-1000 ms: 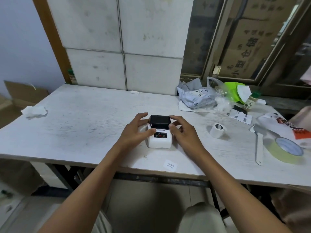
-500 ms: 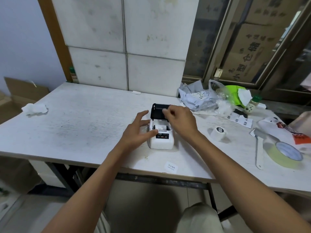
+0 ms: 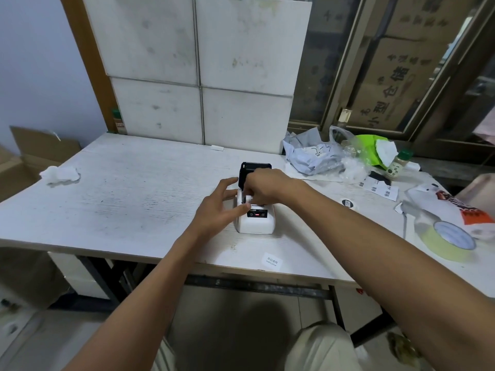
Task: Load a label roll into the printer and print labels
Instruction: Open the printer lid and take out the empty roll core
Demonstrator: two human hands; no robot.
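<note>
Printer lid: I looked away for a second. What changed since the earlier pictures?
The black lid swung up and back, now open. The right hand moved from the printer's side into the open bay. The left hand still steadies the body; the spare roll stayed put.

White table [image 3: 139, 194], printer [image 3: 255, 222], perhaps tissue [image 3: 60, 174]

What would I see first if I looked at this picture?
First you'd see two bare arms reaching to a small white printer in the middle of the table, its black lid flipped up. The right hand pokes into the open top while the left hand steadies its side. Next, the bright green bag in the pile at the back right and the big tape roll near the right edge.
</note>
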